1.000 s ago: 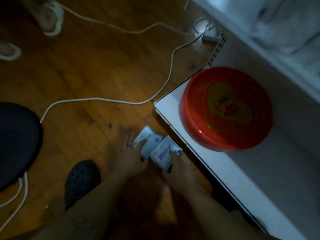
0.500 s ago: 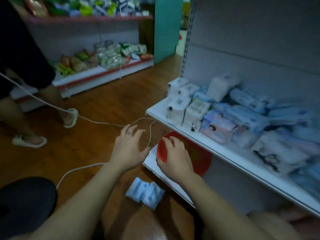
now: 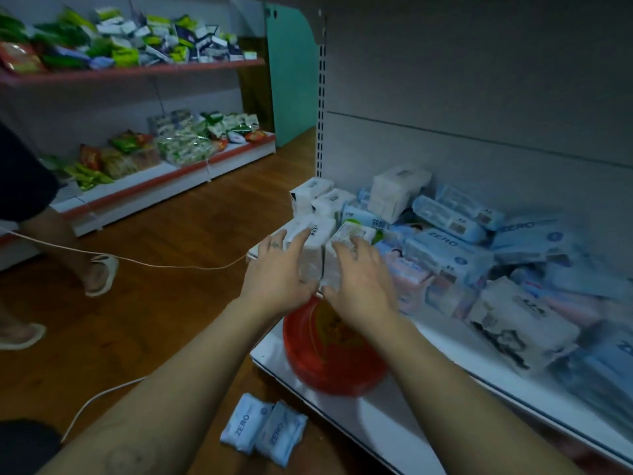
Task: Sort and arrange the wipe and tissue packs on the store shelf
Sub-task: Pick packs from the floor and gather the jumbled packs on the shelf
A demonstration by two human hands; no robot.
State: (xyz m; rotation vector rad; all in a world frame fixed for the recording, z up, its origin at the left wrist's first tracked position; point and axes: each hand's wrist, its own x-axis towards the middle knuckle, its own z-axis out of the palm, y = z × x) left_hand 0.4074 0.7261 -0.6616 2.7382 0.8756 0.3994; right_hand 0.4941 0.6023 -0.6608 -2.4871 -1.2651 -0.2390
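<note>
Dim store aisle; shelf (image 3: pixel 445 342) at 3 o'clock. Our left hand (image 3: pixel 278 274) and right hand (image 3: pixel 360 281) each clasp one of two white tissue packs (image 3: pixel 318 234) at 12 o'clock, on the shelf corner. We judge them light and squashy; hold the flat sides.

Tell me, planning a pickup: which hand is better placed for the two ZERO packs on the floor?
Probably left. Both grip tissue packs, but the ZERO packs lie nearer the left hand; the right hand reaches over the red basin.
</note>
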